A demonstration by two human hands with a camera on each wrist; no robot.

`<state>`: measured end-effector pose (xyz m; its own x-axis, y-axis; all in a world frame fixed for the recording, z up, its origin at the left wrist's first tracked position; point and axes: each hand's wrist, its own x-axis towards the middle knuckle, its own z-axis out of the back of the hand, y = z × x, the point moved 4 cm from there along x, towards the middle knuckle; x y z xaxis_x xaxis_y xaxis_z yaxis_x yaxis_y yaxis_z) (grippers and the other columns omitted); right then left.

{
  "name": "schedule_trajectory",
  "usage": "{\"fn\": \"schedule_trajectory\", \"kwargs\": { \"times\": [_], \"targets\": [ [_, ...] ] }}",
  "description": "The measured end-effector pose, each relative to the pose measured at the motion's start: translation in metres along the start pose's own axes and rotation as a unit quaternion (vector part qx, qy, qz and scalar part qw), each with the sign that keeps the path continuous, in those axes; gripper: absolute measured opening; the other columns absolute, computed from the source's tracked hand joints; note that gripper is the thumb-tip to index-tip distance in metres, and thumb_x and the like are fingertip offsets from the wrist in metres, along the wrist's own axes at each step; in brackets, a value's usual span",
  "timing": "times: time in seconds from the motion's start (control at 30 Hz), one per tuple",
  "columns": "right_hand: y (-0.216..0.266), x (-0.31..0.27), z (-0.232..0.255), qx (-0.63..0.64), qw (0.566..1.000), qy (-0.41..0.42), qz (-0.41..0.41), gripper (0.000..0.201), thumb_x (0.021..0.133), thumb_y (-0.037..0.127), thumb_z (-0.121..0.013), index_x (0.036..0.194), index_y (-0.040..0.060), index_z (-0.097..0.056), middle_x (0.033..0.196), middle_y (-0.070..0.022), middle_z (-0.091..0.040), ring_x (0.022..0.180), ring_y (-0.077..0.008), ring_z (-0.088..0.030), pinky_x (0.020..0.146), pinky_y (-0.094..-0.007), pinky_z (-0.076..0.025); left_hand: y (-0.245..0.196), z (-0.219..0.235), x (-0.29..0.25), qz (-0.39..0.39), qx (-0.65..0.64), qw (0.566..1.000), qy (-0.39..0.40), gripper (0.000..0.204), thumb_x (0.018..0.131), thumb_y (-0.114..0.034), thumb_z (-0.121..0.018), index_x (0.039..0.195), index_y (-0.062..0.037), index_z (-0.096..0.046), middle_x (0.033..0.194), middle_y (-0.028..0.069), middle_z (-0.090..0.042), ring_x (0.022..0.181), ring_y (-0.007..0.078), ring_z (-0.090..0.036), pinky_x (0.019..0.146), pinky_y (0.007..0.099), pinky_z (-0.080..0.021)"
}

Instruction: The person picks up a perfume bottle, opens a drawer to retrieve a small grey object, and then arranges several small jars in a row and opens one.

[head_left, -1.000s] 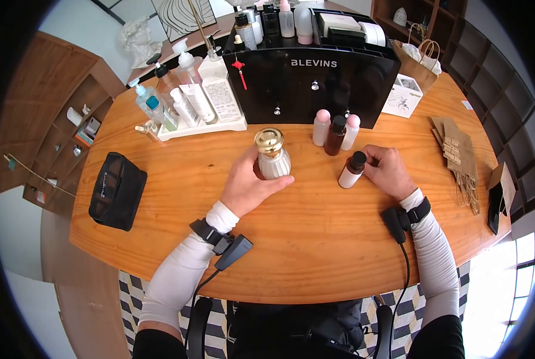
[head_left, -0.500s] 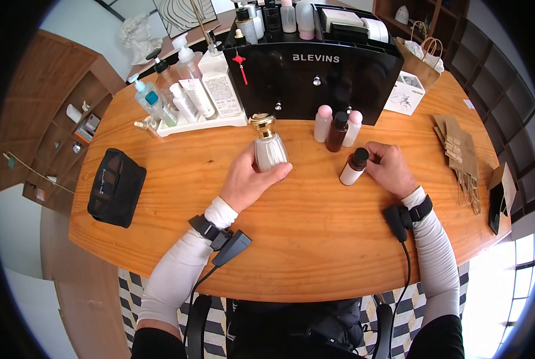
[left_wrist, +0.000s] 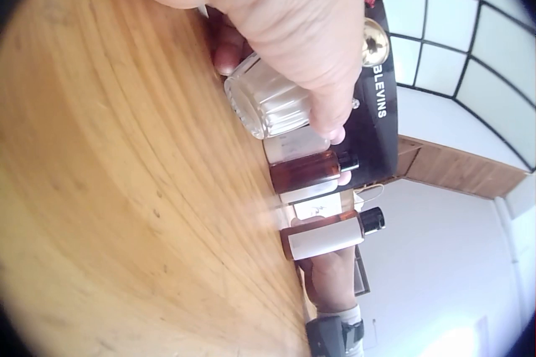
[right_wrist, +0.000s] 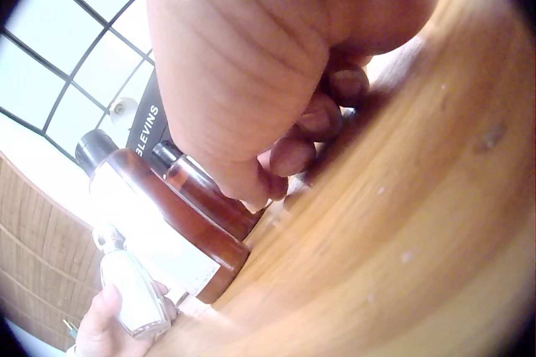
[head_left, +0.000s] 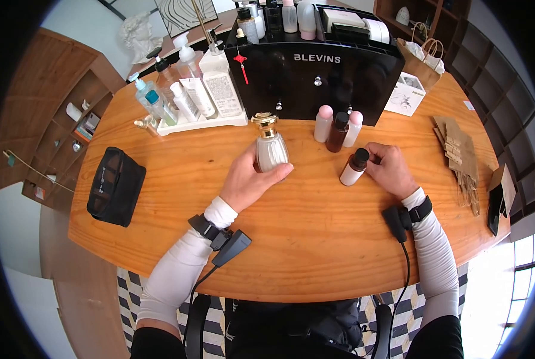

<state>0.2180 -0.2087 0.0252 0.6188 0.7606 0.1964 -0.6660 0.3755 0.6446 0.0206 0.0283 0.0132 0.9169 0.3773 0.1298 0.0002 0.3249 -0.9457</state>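
Observation:
My left hand (head_left: pixel 247 179) grips a ribbed, clear-and-white glass perfume bottle (head_left: pixel 271 151) with a gold cap, fingers round one side and thumb across the front. In the left wrist view the perfume bottle's (left_wrist: pixel 264 102) base is close over the wood. Beside my right hand (head_left: pixel 390 172) stands a brown bottle (head_left: pixel 352 173) with a black cap and white label. The right wrist view has the right fingers (right_wrist: pixel 293 154) curled in at the tabletop, holding nothing, with the brown bottle (right_wrist: pixel 219 265) just past them. Behind it are another brown bottle (head_left: pixel 337 134) and two pink-capped bottles (head_left: pixel 323 127).
A black BLEVINS drawer box (head_left: pixel 315 84) laden with cosmetics stands at the back. Left of it is a white tray (head_left: pixel 204 127) of bottles and tubes. A black pouch (head_left: pixel 116 188) lies at the left, and flat brown paper bags (head_left: pixel 459 155) at the right.
My left hand has tilted the perfume bottle so its gold cap leans farther back and more of the body shows. The right hand and brown bottle have stayed put; the head view shifted slightly.

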Motion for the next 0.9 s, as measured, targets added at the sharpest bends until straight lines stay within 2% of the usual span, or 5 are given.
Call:
{"fn": "schedule_trajectory", "kwargs": {
  "times": [0.3, 0.37, 0.7, 0.77, 0.9],
  "targets": [
    [-0.0013, -0.0001, -0.0013, 0.002, 1.0, 0.002, 0.002, 0.012, 0.085, 0.011, -0.073, 0.087, -0.0007, -0.07, 0.069, -0.0115, -0.068, 0.06, -0.0209, -0.063, 0.061, -0.0327, -0.051, 0.0006, -0.0017, -0.0007, -0.004, -0.018, 1.0, 0.006, 0.042, 0.09, -0.025, -0.078, 0.119, -0.0022, -0.058, 0.105, 0.0043, -0.065, 0.092, 0.0108, -0.063, 0.082, 0.0282, -0.054],
    [0.001, 0.0006, -0.0016, 0.0, 1.0, -0.001, 0.016, 0.012, 0.085, 0.011, -0.073, 0.088, -0.0006, -0.07, 0.069, -0.0113, -0.068, 0.06, -0.0207, -0.063, 0.061, -0.0327, -0.051, -0.0015, -0.0001, -0.0008, -0.007, -0.005, 1.0, -0.028, 0.045, 0.086, -0.035, -0.082, 0.112, -0.0035, -0.061, 0.097, 0.0033, -0.066, 0.086, 0.0113, -0.063, 0.078, 0.029, -0.053],
    [0.0022, -0.0003, -0.0002, 0.002, 1.0, -0.003, 0.005, 0.01, 0.084, 0.009, -0.072, 0.086, -0.0006, -0.069, 0.068, -0.0116, -0.067, 0.06, -0.0206, -0.063, 0.061, -0.0328, -0.05, -0.002, -0.0003, 0.0, -0.001, 0.009, 1.0, 0.0, 0.044, 0.09, -0.026, -0.078, 0.121, -0.0025, -0.057, 0.105, 0.0038, -0.064, 0.093, 0.0105, -0.062, 0.082, 0.0279, -0.054],
    [0.0018, 0.0001, 0.0013, 0.003, 1.0, -0.003, 0.001, 0.01, 0.084, 0.008, -0.072, 0.086, -0.0009, -0.069, 0.068, -0.0118, -0.067, 0.06, -0.0206, -0.063, 0.061, -0.0328, -0.05, 0.0016, -0.0008, 0.0005, -0.005, -0.022, 1.0, -0.016, 0.048, 0.085, -0.037, -0.081, 0.113, -0.0036, -0.061, 0.099, 0.004, -0.067, 0.088, 0.0122, -0.064, 0.079, 0.029, -0.053],
    [0.003, -0.0002, -0.0009, 0.001, 1.0, -0.002, 0.004, 0.01, 0.085, 0.008, -0.072, 0.086, -0.0015, -0.068, 0.067, -0.012, -0.066, 0.059, -0.0203, -0.062, 0.061, -0.0328, -0.05, 0.0056, -0.0007, 0.0, -0.015, -0.01, 1.0, -0.022, 0.048, 0.085, -0.038, -0.081, 0.113, -0.0036, -0.062, 0.098, 0.0042, -0.067, 0.087, 0.0124, -0.064, 0.079, 0.0292, -0.054]
  ]
}}
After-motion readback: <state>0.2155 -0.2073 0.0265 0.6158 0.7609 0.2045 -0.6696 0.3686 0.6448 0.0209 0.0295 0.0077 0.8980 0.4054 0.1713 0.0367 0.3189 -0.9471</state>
